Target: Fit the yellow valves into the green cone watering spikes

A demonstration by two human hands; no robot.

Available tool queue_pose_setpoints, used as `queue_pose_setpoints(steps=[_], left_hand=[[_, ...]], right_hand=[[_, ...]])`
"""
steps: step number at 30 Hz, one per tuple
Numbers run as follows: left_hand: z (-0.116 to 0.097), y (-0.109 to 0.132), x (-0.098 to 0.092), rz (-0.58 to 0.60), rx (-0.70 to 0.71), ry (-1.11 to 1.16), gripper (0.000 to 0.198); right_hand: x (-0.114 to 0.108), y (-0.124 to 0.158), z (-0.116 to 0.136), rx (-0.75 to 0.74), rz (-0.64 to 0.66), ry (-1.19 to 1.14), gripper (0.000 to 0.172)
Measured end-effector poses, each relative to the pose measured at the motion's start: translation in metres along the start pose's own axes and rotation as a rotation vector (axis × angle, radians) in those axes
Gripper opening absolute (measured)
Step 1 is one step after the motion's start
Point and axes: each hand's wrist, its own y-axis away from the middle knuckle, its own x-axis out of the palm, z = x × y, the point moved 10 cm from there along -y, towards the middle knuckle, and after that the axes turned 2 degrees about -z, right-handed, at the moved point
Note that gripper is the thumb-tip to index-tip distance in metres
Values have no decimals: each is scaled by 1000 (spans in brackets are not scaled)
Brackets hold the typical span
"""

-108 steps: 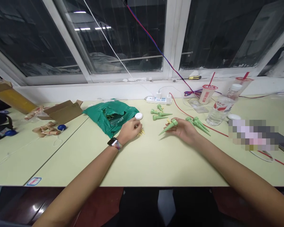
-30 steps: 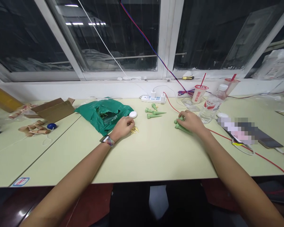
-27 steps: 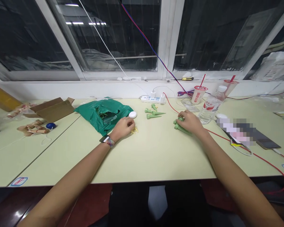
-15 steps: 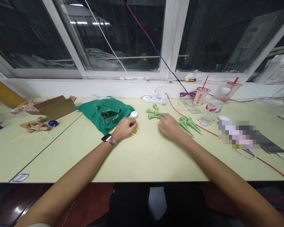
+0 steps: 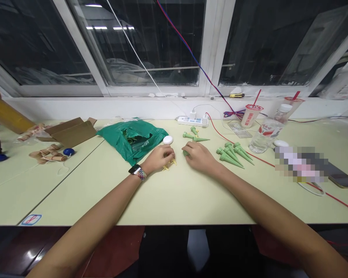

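My left hand [image 5: 159,157], with a watch on its wrist, rests curled on the table over small yellow parts [image 5: 170,164]. My right hand [image 5: 197,156] lies just right of it, fingers closed on a green cone spike [image 5: 186,153] whose end shows at the fingertips. More loose green spikes [image 5: 196,137] lie just beyond my right hand. A group of several green spikes [image 5: 233,154] lies side by side to the right. A white round puck [image 5: 168,140] sits beyond my left hand.
A green plastic bag [image 5: 130,139] lies left of my hands, a flattened cardboard box [image 5: 69,132] further left. A power strip [image 5: 193,121], red cable [image 5: 263,162], water bottle [image 5: 266,132], two cups [image 5: 249,115] and a phone [image 5: 340,179] stand right.
My right hand left the group of green spikes on the right, swept left across the table and closed on a single spike beside my left hand. My left hand stayed put.
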Motion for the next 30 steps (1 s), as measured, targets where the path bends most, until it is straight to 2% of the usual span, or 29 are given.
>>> queue_pose_setpoints(steps=[5,8,12,15,20,23,27,30], left_hand=[[-6,1,-6,-42,18,-12,20],[-19,3,-9,-88,52,-36,16],[-44,5,-2,-90,124,-43,18],[-56,5,5,-56,163,-69,20],[-54,5,7,-29,192,-67,19],[-50,4,5,-35,173,-82,20],[-49,4,-3,-87,139,-69,19],[-47,3,-8,-114,83,31,19]], right_hand=[[-15,25,8,-28,2,-82,25],[-23,34,19,-64,-12,-203,27],[-28,33,21,-31,-9,-297,29],[-28,32,21,-7,8,-219,22],[-10,36,22,90,90,-74,36],[0,38,22,117,145,-69,29],[-7,38,18,70,167,-100,24],[-19,36,12,22,126,-136,27]])
